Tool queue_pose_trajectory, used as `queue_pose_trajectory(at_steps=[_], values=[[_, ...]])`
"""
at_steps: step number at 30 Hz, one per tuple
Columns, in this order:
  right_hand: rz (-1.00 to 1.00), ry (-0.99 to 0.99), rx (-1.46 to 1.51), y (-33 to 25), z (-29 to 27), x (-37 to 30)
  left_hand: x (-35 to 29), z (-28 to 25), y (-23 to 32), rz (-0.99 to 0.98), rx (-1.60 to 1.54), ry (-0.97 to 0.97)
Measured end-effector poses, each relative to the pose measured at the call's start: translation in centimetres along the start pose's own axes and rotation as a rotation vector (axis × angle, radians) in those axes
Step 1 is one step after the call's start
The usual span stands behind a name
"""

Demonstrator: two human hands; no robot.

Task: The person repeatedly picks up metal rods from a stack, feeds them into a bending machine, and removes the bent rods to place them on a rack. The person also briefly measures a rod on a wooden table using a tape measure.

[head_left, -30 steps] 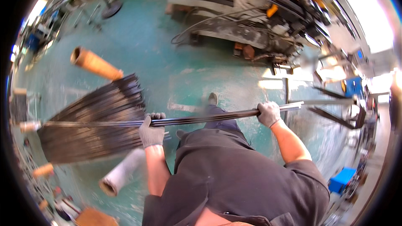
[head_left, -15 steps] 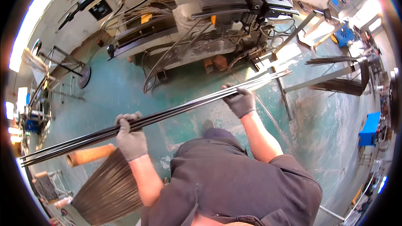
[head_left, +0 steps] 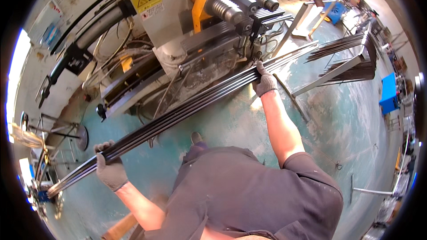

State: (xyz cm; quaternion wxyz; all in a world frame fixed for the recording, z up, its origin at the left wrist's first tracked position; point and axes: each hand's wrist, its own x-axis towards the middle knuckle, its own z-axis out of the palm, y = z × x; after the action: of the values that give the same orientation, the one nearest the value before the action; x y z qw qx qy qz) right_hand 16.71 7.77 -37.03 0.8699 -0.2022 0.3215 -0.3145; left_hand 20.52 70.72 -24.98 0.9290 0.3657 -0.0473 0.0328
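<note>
Dark, glossy bars (head_left: 178, 114), long and straight, slanting together before the machine (head_left: 162, 29).
Left hand (head_left: 111, 171), knit-gloved in grey, closed round them toward the lower-left end; right hand (head_left: 265, 82), gloved alike, clasps them toward the upper right, underside hidden. Ribbed metal cylinders (head_left: 227, 11) above; floor (head_left: 329, 122) scuffed teal.

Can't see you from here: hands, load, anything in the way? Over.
Left hand and right hand gloved, gripping long dark rods. Rods slanting, right end farther forward. Machine close ahead; contact unclear.
</note>
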Motion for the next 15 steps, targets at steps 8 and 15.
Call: queue_pose_trajectory(at_steps=[8, 15], values=[[-0.158, -0.053, -0.317, -2.7, 10.3, 7.9, 10.8, -1.5, -8.6, -0.200, -0.082, 0.319], [-0.276, -0.328, -0.437, -4.9, 13.8, 17.1, 17.2, 2.1, -13.6, -0.248, -0.070, 0.316]])
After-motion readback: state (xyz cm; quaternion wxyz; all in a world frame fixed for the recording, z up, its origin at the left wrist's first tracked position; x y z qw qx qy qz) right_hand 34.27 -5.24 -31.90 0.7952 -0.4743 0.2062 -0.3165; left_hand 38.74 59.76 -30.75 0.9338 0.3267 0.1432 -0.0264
